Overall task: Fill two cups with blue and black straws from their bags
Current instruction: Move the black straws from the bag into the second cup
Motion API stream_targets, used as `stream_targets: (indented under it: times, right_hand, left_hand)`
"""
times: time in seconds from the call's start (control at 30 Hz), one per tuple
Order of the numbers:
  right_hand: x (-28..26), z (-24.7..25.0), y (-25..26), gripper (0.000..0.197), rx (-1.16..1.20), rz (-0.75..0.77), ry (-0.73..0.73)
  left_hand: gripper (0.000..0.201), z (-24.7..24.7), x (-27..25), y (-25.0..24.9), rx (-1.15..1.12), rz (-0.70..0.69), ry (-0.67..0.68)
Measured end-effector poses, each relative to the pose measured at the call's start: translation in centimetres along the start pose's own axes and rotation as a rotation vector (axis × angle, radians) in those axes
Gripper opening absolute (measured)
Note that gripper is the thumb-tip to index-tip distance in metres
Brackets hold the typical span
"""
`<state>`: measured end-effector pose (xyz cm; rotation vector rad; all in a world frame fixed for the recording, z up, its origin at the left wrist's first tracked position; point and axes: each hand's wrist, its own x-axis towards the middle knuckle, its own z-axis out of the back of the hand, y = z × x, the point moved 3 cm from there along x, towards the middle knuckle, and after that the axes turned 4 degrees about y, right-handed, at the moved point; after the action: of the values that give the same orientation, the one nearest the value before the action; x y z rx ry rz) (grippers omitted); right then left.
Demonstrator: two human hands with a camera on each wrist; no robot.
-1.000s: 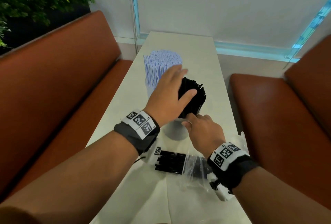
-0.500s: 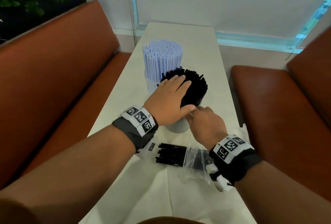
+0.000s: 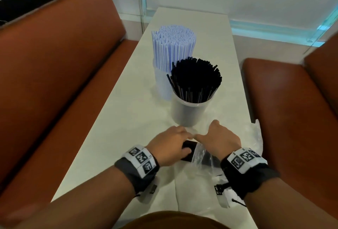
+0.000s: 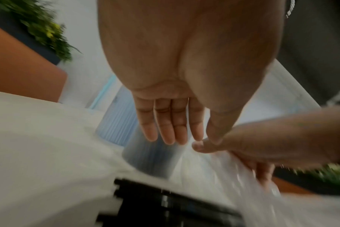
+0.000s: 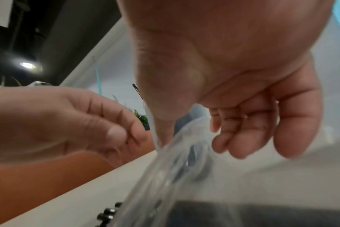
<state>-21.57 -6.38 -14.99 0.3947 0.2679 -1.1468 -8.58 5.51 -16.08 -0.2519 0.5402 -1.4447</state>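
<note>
- left hand (image 3: pixel 169 143) flat, fingers straight, over loose black straws (image 3: pixel 188 152) near the table's near edge
- right hand (image 3: pixel 218 140) pinches the clear bag (image 3: pixel 202 157)

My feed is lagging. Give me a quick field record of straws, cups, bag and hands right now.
blue straws: upright in far cup, full
black straws: upright in near cup
bag: clear, flat on table, black straws still inside
left hand: over bag mouth, fingers straight
right hand: thumb and fingers on bag's plastic; grip unclear
</note>
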Motion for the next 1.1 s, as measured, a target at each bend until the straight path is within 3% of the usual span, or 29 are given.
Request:
stream_targets:
  times: [0.07,0.23,0.5,0.73,0.83,0.93,1.03,1.1]
  right_hand:
    - [0.1,-0.3,-0.2,0.044,0.065,0.009,0.032]
    - [-0.1,-0.2,-0.7,0.026,0.224,0.026,0.073]
    - [-0.1,0.0,-0.4,0.014,0.323,0.089,0.074]
    - [-0.2,-0.1,-1.3,0.030,0.297,0.057,0.071]
    - [0.1,-0.5,-1.8,0.036,0.302,0.050,0.034]
    - [0.4,-1.0,-2.0,0.044,0.381,0.058,0.024]
    - [0.5,-1.5,-1.8,0.056,0.398,0.066,0.059]
    - [0.3,-1.2,-1.6,0.061,0.366,0.052,-0.013]
  left_hand:
    - [0.049,-1.8,1.1,-0.5,0.042,-0.038,0.082]
    - [0.065,-4.1,3.2,-1.8,0.220,-0.116,0.138]
    - [0.023,-4.9,4.5,-3.5,0.380,-0.105,0.146]
    - [0.027,-4.3,4.1,-1.9,0.432,-0.035,0.140]
    - [0.029,-2.4,2.9,0.9,0.366,-0.002,0.098]
    - [0.016,-0.4,0.8,4.6,0.310,0.058,0.053]
    - [0.020,0.9,-1.4,7.4,0.292,0.107,0.014]
    - [0.021,1.4,-2.3,7.9,0.278,0.106,-0.016]
